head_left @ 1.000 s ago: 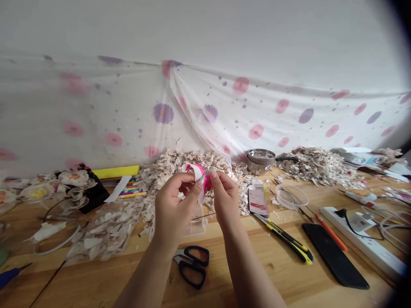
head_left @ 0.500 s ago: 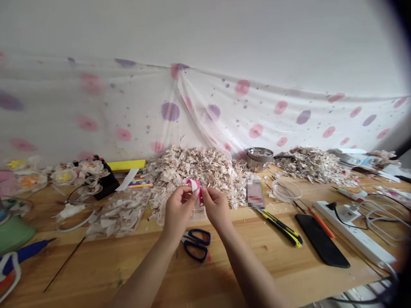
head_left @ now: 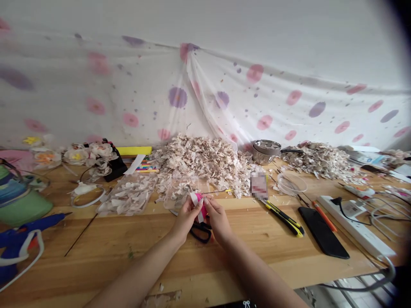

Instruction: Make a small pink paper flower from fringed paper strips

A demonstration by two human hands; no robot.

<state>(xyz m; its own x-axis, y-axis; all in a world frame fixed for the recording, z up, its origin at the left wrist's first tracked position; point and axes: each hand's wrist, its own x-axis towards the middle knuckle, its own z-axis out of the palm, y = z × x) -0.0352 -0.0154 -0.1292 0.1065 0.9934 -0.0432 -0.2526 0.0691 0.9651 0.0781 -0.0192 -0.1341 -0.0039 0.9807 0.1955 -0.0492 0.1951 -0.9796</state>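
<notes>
We looked down on a long wooden bench [head_left: 135, 261], with a translucent polka-dotted sheet [head_left: 96, 85] hanging behind it. Two great heaps of pale paper scraps lay along the back, the larger heap [head_left: 199, 164] near the middle and the smaller heap [head_left: 317, 160] to the right, with stacked steel bowls [head_left: 266, 149] between them. Paper flowers [head_left: 86, 155] and a blue glue gun [head_left: 28, 226] sat toward the left. A black phone [head_left: 323, 233], a yellow-and-black utility knife [head_left: 284, 218] and a white power strip [head_left: 353, 224] lay to the right, apparently kept clear of the space in front of the person.

Both hands were held close together and narrowly pinched, just in front of a clear plastic box [head_left: 180, 192]. The left hand [head_left: 185, 218] and the right hand [head_left: 218, 220] held a small pink-and-white piece [head_left: 199, 206] up off the bench, seemingly so that both could steady it. Their fingers hid much of it, so we could not make out its full shape. Black-handled scissors [head_left: 201, 231] lay beneath the hands, partly hidden by them. A thin rod [head_left: 216, 191] showed beyond the fingertips, though we could not tell whether it touched the piece.
</notes>
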